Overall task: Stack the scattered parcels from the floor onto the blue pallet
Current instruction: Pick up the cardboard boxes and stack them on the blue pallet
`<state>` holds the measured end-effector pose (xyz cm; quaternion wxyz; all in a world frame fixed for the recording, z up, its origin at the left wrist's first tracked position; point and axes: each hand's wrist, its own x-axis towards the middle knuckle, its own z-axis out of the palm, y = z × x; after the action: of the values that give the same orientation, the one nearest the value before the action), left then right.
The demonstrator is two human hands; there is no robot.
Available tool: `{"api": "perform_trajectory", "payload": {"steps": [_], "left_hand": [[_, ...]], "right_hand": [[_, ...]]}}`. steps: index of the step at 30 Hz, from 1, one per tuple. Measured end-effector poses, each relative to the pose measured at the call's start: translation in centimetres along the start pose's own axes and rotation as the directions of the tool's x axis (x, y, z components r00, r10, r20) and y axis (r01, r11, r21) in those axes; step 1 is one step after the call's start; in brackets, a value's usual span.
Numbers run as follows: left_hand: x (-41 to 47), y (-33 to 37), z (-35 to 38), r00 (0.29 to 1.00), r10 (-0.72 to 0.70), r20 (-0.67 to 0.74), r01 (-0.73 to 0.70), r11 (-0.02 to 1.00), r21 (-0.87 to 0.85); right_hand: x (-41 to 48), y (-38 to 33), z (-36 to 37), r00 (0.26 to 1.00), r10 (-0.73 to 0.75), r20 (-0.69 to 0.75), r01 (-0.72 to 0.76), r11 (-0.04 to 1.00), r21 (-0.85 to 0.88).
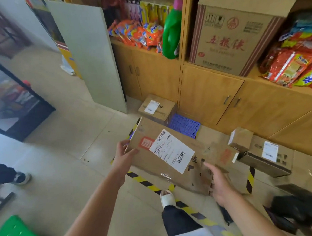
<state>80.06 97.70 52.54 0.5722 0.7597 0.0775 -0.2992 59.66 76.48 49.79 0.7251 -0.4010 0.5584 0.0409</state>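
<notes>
We held a wide box (172,153) over the blue pallet (184,125), label up. Our left hand (123,153) gripped its left corner, thumb on top, fingers clamped under. Our right hand (219,182) was at its near right edge, fingers spread apart and blurred. A small box (157,106) sat on the pallet's far corner. Two more boxes (263,153) lay right of it, by the cabinet (210,94). The shelves held snack packets (139,33), a green jug (171,33) and a carton (232,38). Striped tape (148,184) edged the floor.
</notes>
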Motion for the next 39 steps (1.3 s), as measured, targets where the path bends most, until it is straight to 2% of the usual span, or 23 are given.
{"api": "perform_trajectory", "payload": {"steps": [2,6,8,13,17,22,25,29,31,33,34,37,39], "left_hand": [[2.6,2.0,0.3,0.999,-0.024,0.026,0.023,0.999,0.044],[7.9,5.9,0.5,0.997,0.002,0.078,-0.011,0.993,0.121],[10.5,7.4,0.5,0.992,0.014,0.123,-0.034,0.985,0.166],[18.4,10.7,1.8,0.955,-0.057,0.292,-0.022,0.965,0.260],[26.6,9.8,4.2,0.898,-0.122,0.422,-0.043,0.932,0.361],[34.4,7.5,8.6,0.808,-0.265,0.527,-0.056,0.855,0.515],[37.6,6.8,11.3,0.744,-0.288,0.603,-0.202,0.763,0.614],[42.0,4.5,14.5,0.681,-0.303,0.666,-0.335,0.681,0.652],[43.8,3.6,16.1,0.671,-0.263,0.693,-0.398,0.661,0.636],[45.5,2.8,18.0,0.660,-0.215,0.720,-0.452,0.652,0.609],[46.4,2.3,19.0,0.650,-0.192,0.735,-0.483,0.642,0.595],[49.2,0.4,22.1,0.632,-0.123,0.765,-0.564,0.604,0.563],[50.4,-0.8,23.7,0.586,-0.048,0.809,-0.661,0.548,0.512]], "right_hand": [[2.2,-1.2,1.4,0.999,0.028,-0.040,-0.026,0.999,0.045],[5.6,-4.1,4.4,0.998,0.054,-0.031,-0.049,0.989,0.141],[6.3,-5.7,6.0,0.996,0.090,-0.022,-0.087,0.990,0.114],[9.1,-8.3,9.2,0.980,0.097,-0.171,-0.054,0.970,0.239],[13.7,-6.3,12.3,0.922,0.233,-0.307,-0.125,0.934,0.333],[19.3,-1.8,15.5,0.817,0.378,-0.435,-0.088,0.828,0.554],[23.3,1.0,16.8,0.815,0.461,-0.351,-0.137,0.742,0.657],[25.6,-0.6,19.3,0.788,0.545,-0.286,-0.196,0.662,0.723],[28.5,0.3,19.2,0.790,0.579,-0.201,-0.201,0.554,0.808],[31.6,0.9,19.0,0.812,0.577,-0.089,-0.211,0.432,0.877],[33.8,1.6,18.6,0.822,0.567,-0.064,-0.212,0.407,0.888],[40.2,2.4,17.8,0.848,0.527,-0.049,-0.186,0.383,0.905],[45.3,2.5,17.3,0.882,0.470,-0.041,-0.159,0.378,0.912]]}}
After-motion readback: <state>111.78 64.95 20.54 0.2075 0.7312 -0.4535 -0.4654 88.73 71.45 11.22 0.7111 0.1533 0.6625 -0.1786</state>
